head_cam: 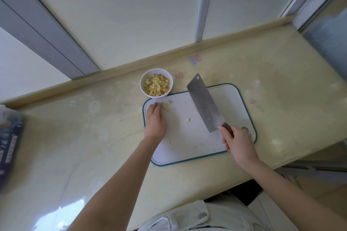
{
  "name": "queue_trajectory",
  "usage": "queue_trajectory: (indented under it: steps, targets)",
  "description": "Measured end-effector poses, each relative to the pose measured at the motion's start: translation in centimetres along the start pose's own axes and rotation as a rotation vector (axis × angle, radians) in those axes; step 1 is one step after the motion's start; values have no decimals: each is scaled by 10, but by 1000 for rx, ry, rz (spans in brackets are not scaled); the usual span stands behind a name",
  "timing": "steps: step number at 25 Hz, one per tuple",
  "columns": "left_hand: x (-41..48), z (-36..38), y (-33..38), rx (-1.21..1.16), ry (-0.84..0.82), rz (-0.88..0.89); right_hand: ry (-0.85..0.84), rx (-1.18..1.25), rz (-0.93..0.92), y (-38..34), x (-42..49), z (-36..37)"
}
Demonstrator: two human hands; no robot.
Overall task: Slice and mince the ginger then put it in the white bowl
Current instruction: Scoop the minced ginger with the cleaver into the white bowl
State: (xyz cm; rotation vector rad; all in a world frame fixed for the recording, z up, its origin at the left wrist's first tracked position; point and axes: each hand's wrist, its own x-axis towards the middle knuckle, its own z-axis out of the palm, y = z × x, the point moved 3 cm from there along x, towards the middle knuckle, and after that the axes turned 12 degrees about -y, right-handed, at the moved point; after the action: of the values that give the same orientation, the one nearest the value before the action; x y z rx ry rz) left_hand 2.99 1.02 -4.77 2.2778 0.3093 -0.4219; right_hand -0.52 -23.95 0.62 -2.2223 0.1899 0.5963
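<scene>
The white bowl [156,85] stands just beyond the far left corner of the white cutting board [231,99] and holds a heap of minced ginger [157,84]. A few ginger bits [166,105] lie on the board near that corner, and one small piece [188,119] lies mid-board. My left hand [155,121] rests flat on the board, fingertips beside the ginger bits. My right hand [238,141] grips the dark handle of a cleaver [203,102], whose blade points away over the board.
The board lies on a pale yellow counter [93,137] against a window wall. A blue packet [9,142] sits at the counter's left edge. The counter's front edge runs close behind my right arm.
</scene>
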Motion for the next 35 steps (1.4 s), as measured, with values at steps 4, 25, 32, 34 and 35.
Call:
queue_trajectory:
  steps: [4, 25, 32, 34, 35]
  targets:
    - [-13, 22, 13, 40, -147, 205, 16, -106, 8, 6, 4, 2]
    - [-34, 17, -2, 25, -238, 416, 29, -375, -245, 15, -1, 17]
    - [-57, 1, -42, 21, 40, 116, -136, -456, -427, 22, -21, 35]
    - [-61, 4, -48, 38, -1, 107, -172, -377, -393, 23, -22, 29]
    - [-61, 5, -49, 29, -6, 97, -168, -340, -382, 22, -22, 27]
